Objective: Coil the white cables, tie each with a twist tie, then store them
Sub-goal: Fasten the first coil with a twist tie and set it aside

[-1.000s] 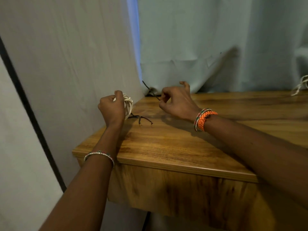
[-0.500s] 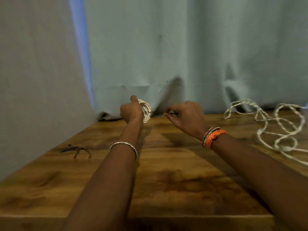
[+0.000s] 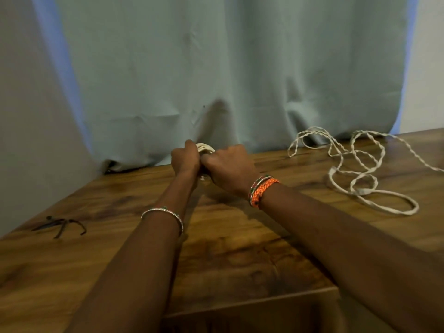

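The left hand (image 3: 185, 156) has its fingers curled round a small coil of white cable (image 3: 205, 148), of which only the top loops show above the knuckles. The right hand (image 3: 229, 169) is pressed against the left one, its fingers bent in toward the same coil; what those fingertips have hold of is hidden behind the hand, so whether they pinch the coil, a tie or nothing cannot be told. Both hands are held over the far part of a wooden table (image 3: 228, 251), close to where a pale blue-grey curtain (image 3: 216, 68) comes down to the tabletop.

A thin beaded bangle (image 3: 163, 213) circles the left wrist, and orange braided bracelets (image 3: 262, 189) circle the right.

To the right of the coil, well apart from it, a second white cable (image 3: 355, 169) lies loose on the table in tangled, twisted loops, its far bends touching the foot of the curtain. To the left of the coil and nearer the camera, a few dark twist ties (image 3: 61, 227) lie crossed near the table's left edge.

The tabletop is glossy brown wood with dark grain patches. A plain pale wall (image 3: 26, 116) stands left of the curtain, and a strip of light wall shows at its right edge.
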